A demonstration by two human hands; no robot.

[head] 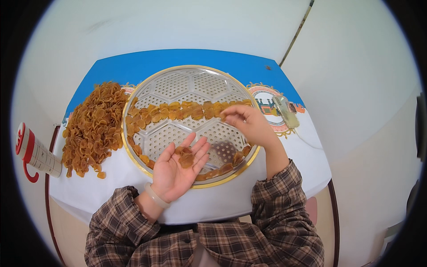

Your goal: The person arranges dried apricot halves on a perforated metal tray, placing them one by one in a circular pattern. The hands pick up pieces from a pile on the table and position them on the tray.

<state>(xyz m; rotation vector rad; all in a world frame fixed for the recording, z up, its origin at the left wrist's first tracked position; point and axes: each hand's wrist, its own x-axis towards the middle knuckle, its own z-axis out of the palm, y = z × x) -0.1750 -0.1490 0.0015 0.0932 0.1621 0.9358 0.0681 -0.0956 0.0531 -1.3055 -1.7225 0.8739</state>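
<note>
Palm up over the near part of a round perforated tray (171, 83), my left hand (176, 173) carries a few dried brown slices (185, 159). My right hand (248, 125) is at the tray's right side, with thumb and fingertips pinched on a small slice (223, 117) at the end of a band of amber slices (175, 106). That band runs across the middle of the tray, two to three slices deep. More slices (218, 171) line the near rim and the left rim. Left of the tray rises a large heap of dried slices (96, 126), apparently dried fruit.
A white tumbler (43, 155) with a red lid and handle leans in view at the far left. Right of the tray, a phone in a clear case (286, 111) lies with a cable attached. A blue and white patterned tablecloth (113, 68) covers the table, and a wall (186, 26) stands behind.
</note>
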